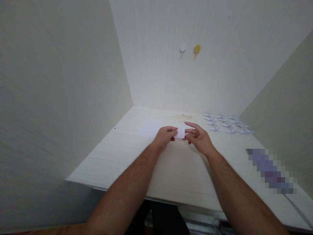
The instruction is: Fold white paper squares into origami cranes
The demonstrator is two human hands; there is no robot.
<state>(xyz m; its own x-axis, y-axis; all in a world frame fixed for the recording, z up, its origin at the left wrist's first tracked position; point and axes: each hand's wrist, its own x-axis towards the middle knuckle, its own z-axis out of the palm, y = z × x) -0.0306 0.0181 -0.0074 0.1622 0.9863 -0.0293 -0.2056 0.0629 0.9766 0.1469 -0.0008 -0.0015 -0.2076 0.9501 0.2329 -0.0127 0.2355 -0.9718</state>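
Observation:
A small folded piece of white paper (180, 133) is held up just above the white table, around the middle of the view. My left hand (164, 136) pinches its left side between thumb and fingers. At the paper's right edge is my right hand (201, 138), its index finger stretched out and the other fingers loosely bent and apart. Those fingertips are close to the edge; whether they touch it is hard to tell. Left of the hands, faint white paper sheets (149, 126) lie flat on the table.
Several folded white paper figures (228, 124) stand in rows at the table's (117, 163) back right. A blurred-out flat object (270, 171) with a cable (297, 207) lies along the right side. Walls enclose the left, back and right; a white hook (182, 49) and a yellow hook (197, 49) are on the back wall.

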